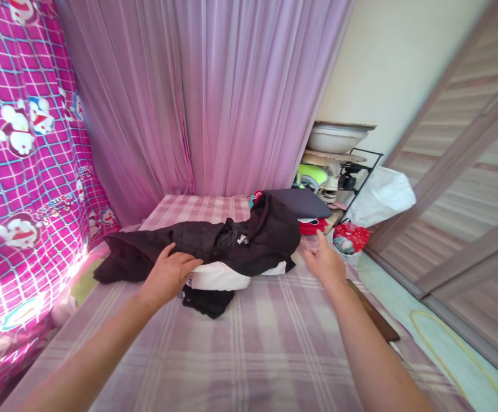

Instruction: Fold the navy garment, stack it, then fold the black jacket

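Clothes piled on bed (249, 349), near the middle, a bit toward the back. Dark jacket (214, 243) on top, spread wide, one sleeve trailing off to the left. White shirt (221, 278) under it, peeking out at the front. Small black cloth (208, 301) sticking out lowest, closest to the arms.

Left hand (169, 274) flat on the jacket, fingers spread, touching but not gripping anything. Right hand (324, 260) just beside the right end of the pile, open and loose, fingers a little curled, holding nothing, maybe not touching the jacket at all.

Checked sheet on the bed, pale purple and white. Pink curtain (214, 97) hanging behind. Bright pink cartoon cloth (21, 149) on the left side. Metal shelf (339, 166) at the right with a bowl (335, 137) on top and small stuff below. White bag (382, 194) and red bag (350, 236) on the floor by the shelf. Sliding door (467, 189) far right.

Could go wrong: pulling the jacket by one hand only might drag the white shirt along, since the two lie pressed together. Pile sits close to the right edge too, so a hard tug might send something sliding off onto the floor.
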{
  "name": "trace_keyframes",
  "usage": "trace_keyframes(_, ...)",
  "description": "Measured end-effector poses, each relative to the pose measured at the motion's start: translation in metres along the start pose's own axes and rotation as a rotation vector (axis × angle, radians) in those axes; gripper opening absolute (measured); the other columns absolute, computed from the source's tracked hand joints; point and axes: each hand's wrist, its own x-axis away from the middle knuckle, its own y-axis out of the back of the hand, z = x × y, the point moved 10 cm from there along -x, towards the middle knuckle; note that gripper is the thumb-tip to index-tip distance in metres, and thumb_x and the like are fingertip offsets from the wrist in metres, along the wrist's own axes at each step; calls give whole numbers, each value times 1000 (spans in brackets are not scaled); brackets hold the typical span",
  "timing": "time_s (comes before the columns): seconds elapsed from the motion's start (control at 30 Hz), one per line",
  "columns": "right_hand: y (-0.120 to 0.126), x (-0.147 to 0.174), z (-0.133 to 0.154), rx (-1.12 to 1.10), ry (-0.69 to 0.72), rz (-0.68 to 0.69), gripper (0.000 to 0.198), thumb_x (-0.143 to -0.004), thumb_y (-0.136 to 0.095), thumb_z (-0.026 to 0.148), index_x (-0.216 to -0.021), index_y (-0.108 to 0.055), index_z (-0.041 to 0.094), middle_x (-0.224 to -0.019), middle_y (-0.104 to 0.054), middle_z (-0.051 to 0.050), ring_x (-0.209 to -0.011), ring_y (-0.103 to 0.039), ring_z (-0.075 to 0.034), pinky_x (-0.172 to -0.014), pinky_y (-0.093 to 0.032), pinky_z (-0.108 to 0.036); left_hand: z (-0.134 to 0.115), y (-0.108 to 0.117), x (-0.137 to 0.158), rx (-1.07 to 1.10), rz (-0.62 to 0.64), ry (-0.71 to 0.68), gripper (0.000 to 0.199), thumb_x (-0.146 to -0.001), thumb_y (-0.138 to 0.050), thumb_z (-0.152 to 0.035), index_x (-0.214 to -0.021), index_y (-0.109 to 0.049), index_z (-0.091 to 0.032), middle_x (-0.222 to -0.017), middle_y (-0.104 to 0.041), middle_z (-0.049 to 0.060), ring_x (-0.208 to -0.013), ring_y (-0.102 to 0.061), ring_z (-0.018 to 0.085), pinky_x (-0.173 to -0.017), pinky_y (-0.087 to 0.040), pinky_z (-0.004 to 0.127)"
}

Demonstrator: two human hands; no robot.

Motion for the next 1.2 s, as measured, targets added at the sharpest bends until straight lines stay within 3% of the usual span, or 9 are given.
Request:
trace_keyframes(0.2,16,-1,100,2,573,-153,53,-91,-47,36,-141,-49,20,-145,-50,-13,-133,-43,-30,-106,-36,-47,-45,-1,18,3,-39,-167,37,-88,-50,-13,-113,-68,-33,-101,-72,-1,-95,-64,16,-118,-17,50)
trace_keyframes(0.33,0,-17,135,183,656,-80,62,-91,-50,51,-145,-44,23,-157,-32,-15,-144,-24,-34,-112,-20,-56,-64,-6,38,14,-30,-223,34,-92,-48,-13,-112,-68,-32,-99,-72,-1,-94,-64,15,-118,-18,49)
trace_keyframes(0.43,-20,-34,128,250,574,82,72,-88,-53,52,-151,-34,21,-149,-45,-17,-138,-37,-34,-110,-21,-58,-72,-12,46,20,5,-237,35,-92,-48,-13,-116,-66,-33,-100,-72,-1,-94,-63,14,-118,-19,47)
trace_keyframes(0.53,-44,-34,113,326,535,291,60,-89,-51,36,-147,-41,21,-128,-65,-13,-122,-56,-28,-106,-30,-50,-76,-15,48,40,37,-249,37,-92,-48,-12,-118,-65,-33,-102,-72,-1,-95,-63,14,-118,-19,46)
trace_keyframes(0.7,-51,-13,83,478,519,435,41,-84,-44,12,-110,-73,27,-111,-74,-10,-110,-65,-25,-94,-40,-42,-82,-20,39,111,57,-275,37,-92,-46,-12,-117,-65,-31,-103,-72,0,-97,-63,15,-117,-20,47)
trace_keyframes(0.87,-44,5,32,645,425,656,18,-70,-62,12,-76,-78,18,-83,-75,-15,-83,-72,-31,-72,-49,-38,-85,-11,26,195,93,-322,30,-95,-49,-30,-121,-63,-28,-109,-72,3,-102,-64,16,-115,-28,45)
trace_keyframes(0.97,-38,11,15,666,408,778,10,-66,-67,14,-68,-76,17,-70,-73,-10,-70,-70,-26,-62,-49,-31,-66,14,6,197,43,-297,36,-95,-48,-45,-123,-63,-27,-114,-71,4,-107,-64,18,-113,-32,44)
trace_keyframes(1.03,-30,8,18,658,436,806,10,-69,-66,17,-70,-76,18,-70,-73,-7,-70,-69,-23,-61,-47,-28,-33,33,-14,150,-24,-203,42,-96,-43,-49,-124,-63,-25,-117,-70,6,-110,-63,20,-110,-36,44)
trace_keyframes(1.2,3,-35,86,537,498,477,32,-88,-49,37,-91,-78,22,-95,-76,-10,-89,-69,-25,-72,-49,-31,88,28,-62,-20,23,189,62,-92,-38,-57,-135,-55,-17,-138,-59,11,-129,-52,27,-110,-37,40)
